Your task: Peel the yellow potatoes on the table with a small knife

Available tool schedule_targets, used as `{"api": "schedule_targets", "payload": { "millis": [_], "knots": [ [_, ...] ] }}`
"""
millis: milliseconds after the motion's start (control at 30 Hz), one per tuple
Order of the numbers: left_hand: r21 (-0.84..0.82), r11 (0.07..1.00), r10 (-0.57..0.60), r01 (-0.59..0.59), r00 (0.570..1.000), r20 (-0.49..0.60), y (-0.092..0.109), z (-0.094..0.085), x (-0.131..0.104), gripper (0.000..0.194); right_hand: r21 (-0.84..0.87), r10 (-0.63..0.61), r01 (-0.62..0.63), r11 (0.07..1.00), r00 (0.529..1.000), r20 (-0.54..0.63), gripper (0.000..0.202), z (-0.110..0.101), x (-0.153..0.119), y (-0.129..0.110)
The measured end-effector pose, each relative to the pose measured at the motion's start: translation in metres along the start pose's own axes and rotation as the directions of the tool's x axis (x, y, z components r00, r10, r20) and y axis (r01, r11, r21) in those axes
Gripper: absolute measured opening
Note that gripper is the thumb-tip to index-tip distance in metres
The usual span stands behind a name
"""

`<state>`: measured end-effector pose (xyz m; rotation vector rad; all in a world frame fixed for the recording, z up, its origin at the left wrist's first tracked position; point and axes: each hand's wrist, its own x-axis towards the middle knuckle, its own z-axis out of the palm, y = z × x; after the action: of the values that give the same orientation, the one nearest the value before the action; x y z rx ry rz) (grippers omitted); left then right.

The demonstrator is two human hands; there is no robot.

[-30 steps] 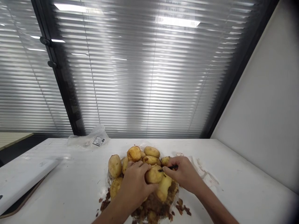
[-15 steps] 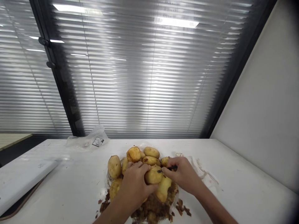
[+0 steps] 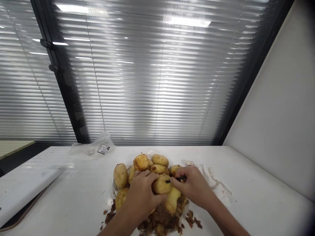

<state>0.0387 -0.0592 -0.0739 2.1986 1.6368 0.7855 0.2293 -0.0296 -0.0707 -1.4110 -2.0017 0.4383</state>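
Note:
My left hand [image 3: 144, 191] is wrapped around a potato [image 3: 161, 184] with most of its skin on, gripping it from the left above the pile. In my right hand [image 3: 193, 183] is a slim black peeler [image 3: 182, 178], mostly covered by the fingers. Its dark tip touches the potato's right side. Just below lies a partly peeled potato [image 3: 172, 200] with pale yellow flesh. Several more potatoes surround the hands, among them an upright one [image 3: 120, 175] on the left and one [image 3: 159, 160] at the back. Brown peelings [image 3: 162, 219] cover the clear plastic underneath.
A crumpled clear bag [image 3: 92, 148] with a label lies at the back left of the white table [image 3: 81, 196]. Thin clear plastic [image 3: 216, 183] spreads on the right. A white flat device [image 3: 27, 191] stands at the left edge. Window blinds [image 3: 147, 82] rise behind.
The peeler's tip has shifted slightly left on the potato, and my right hand has turned a little. My left hand keeps its grip in nearly the same spot.

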Motion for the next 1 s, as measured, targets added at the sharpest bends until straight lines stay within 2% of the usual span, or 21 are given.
{"api": "schedule_targets", "payload": {
  "millis": [200, 400, 500, 600, 767, 867, 1000],
  "knots": [
    [0.014, 1.000, -0.010, 0.010, 1.000, 0.003, -0.0012, 0.0021, 0.0011, 0.033, 0.015, -0.010, 0.010, 1.000, 1.000, -0.009, 0.028, 0.0011, -0.0005, -0.0004],
    [0.043, 0.999, -0.020, 0.020, 1.000, 0.014, 0.0023, -0.0008, 0.0013, 0.026, 0.037, -0.026, 0.027, 0.999, 1.000, -0.003, 0.028, 0.0020, 0.0013, 0.0010],
    [0.023, 1.000, -0.007, 0.007, 1.000, 0.001, 0.0025, -0.0010, 0.0014, 0.027, -0.002, -0.002, 0.002, 1.000, 0.999, -0.048, 0.029, 0.0020, 0.0036, 0.0042],
    [0.022, 1.000, -0.012, 0.012, 1.000, -0.002, 0.0009, 0.0006, 0.0014, 0.027, 0.028, -0.021, 0.021, 0.999, 1.000, -0.009, 0.027, 0.0021, 0.0058, 0.0073],
    [0.013, 1.000, -0.003, 0.003, 1.000, -0.015, -0.0019, 0.0030, 0.0011, 0.024, -0.032, 0.059, -0.060, 0.998, 0.998, -0.029, 0.026, 0.0013, 0.0066, 0.0083],
    [-0.001, 1.000, -0.001, 0.001, 1.000, -0.008, -0.0019, 0.0024, 0.0003, 0.027, 0.033, 0.002, -0.003, 0.999, 1.000, 0.024, 0.025, 0.0006, 0.0055, 0.0073],
    [0.005, 1.000, 0.011, -0.011, 1.000, -0.014, -0.0011, 0.0004, -0.0004, 0.026, -0.044, 0.027, -0.028, 0.999, 0.999, -0.026, 0.026, -0.0006, 0.0048, 0.0079]
  ]
}}
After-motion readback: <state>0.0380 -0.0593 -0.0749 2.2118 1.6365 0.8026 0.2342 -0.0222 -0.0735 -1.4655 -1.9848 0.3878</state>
